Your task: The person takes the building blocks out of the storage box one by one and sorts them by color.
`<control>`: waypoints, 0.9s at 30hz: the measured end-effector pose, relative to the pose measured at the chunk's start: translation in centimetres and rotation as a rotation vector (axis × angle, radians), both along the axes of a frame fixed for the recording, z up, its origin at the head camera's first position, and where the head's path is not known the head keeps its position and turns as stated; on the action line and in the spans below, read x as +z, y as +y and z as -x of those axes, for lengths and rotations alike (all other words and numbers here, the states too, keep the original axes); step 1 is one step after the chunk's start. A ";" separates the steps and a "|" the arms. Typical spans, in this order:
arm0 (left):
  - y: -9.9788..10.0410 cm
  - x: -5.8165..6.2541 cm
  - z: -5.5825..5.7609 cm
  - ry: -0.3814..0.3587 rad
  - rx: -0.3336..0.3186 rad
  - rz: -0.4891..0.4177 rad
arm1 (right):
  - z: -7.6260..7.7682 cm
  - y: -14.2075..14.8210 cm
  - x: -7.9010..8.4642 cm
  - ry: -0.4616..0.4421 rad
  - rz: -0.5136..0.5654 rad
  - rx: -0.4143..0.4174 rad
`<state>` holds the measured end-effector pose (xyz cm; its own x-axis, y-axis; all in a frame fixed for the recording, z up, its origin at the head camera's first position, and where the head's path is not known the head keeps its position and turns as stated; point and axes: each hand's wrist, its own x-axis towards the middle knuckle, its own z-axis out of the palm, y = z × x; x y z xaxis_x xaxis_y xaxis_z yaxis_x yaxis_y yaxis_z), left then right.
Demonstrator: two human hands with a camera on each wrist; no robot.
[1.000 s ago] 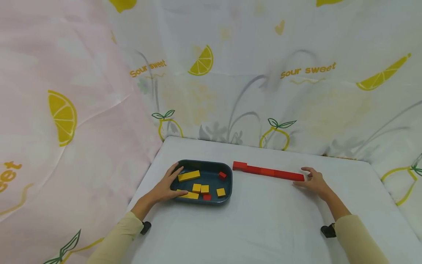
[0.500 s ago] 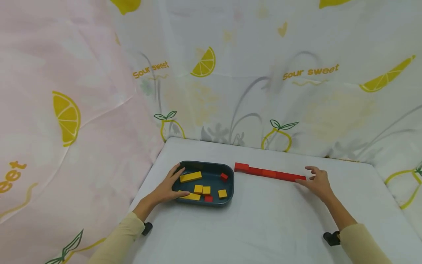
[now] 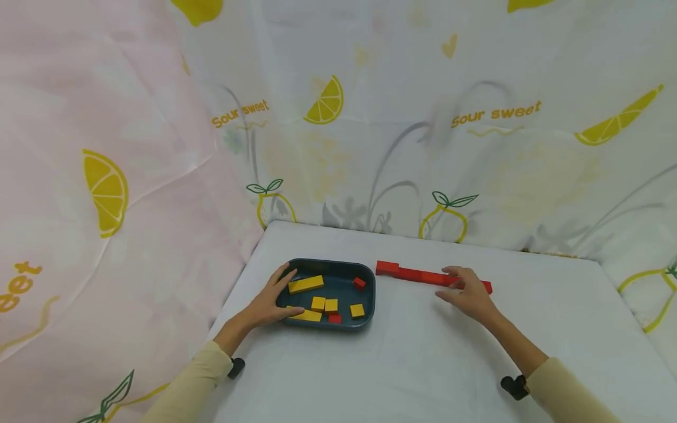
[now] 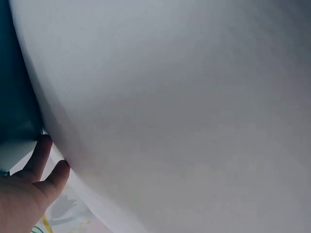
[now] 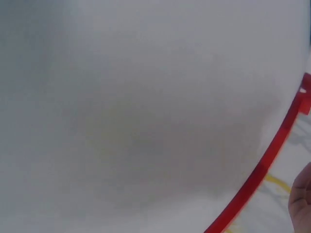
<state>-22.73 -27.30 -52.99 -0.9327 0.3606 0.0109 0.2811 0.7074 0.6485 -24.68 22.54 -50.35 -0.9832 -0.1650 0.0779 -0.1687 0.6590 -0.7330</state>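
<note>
A dark blue tray [image 3: 365, 325] holds yellow and red blocks. My left hand [image 3: 264, 304] grips its left end, the thumb reaching over the rim above a long yellow block [image 3: 312, 315]. In the left wrist view, two fingers [image 4: 41, 158] of that hand lie along the tray's outer side [image 4: 17, 87]. To the right of the tray, a row of red blocks [image 3: 415, 275] lies end to end on the white cloth. My right hand [image 3: 472, 298] hovers over the right part of this row, thumb and fingers apart with nothing between them. It partly hides the row.
In the tray lie another long yellow block [image 3: 307, 284], several small yellow cubes [image 3: 331, 305] and two small red blocks [image 3: 359, 284]. A white cloth covers the table [image 3: 396, 364]. Behind stands a lemon-print curtain [image 3: 381, 153].
My right hand has moved left from the right end of the red row to over the row, its thumb off the end block. The left hand stays on the tray.
</note>
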 end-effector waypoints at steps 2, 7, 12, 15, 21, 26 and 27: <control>0.0 0.0 -0.1 -0.007 0.000 0.017 | -0.3 -1.0 0.1 0.015 0.006 0.044; -0.1 0.3 -0.2 -0.009 0.006 0.029 | -0.8 -4.4 0.9 0.067 0.049 0.170; -0.4 0.4 -0.3 0.000 0.017 0.027 | -1.2 -8.2 1.7 0.104 0.084 0.357; -0.5 0.3 -0.4 -0.005 0.027 0.019 | -1.4 -10.6 1.9 0.122 0.096 0.488; -0.6 -0.1 -0.7 -0.009 0.023 0.002 | -1.4 -14.8 1.1 0.183 0.094 0.721; -0.2 0.0 -0.4 -0.011 0.009 0.013 | -0.8 -16.9 0.6 0.154 0.086 0.807; -0.2 0.1 -0.2 -0.007 0.006 0.015 | -0.7 -17.2 0.7 0.121 0.083 0.813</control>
